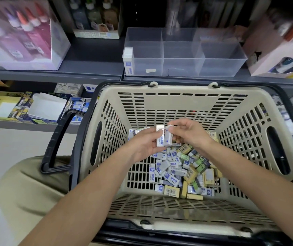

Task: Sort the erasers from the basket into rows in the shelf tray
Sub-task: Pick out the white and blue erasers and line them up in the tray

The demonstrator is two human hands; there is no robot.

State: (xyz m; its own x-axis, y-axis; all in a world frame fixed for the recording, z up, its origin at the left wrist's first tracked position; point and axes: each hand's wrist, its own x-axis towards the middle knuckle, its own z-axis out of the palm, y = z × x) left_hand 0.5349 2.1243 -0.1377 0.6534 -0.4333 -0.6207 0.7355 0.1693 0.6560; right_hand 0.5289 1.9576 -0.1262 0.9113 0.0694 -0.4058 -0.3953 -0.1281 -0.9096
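A beige slotted basket (pixel 181 102) with black handles holds a heap of several erasers (pixel 179 171): white-and-blue, yellow and green ones. Above the heap my left hand (pixel 144 144) grips a white-and-blue eraser (pixel 160 139) between thumb and fingers. My right hand (pixel 188 132) pinches a second white-and-blue eraser (pixel 168 137) right beside it, the two touching. On the shelf behind stands a clear tray (pixel 218 68) with three compartments. One white-and-blue eraser (pixel 128 62) stands upright in the front left corner of its left compartment.
A box of glue bottles (pixel 23 38) sits on the shelf at the left. A white and orange carton (pixel 280 50) stands to the right of the tray. Lower shelf boxes (pixel 41 107) lie left of the basket. My knee (pixel 35 183) is under the basket's left handle.
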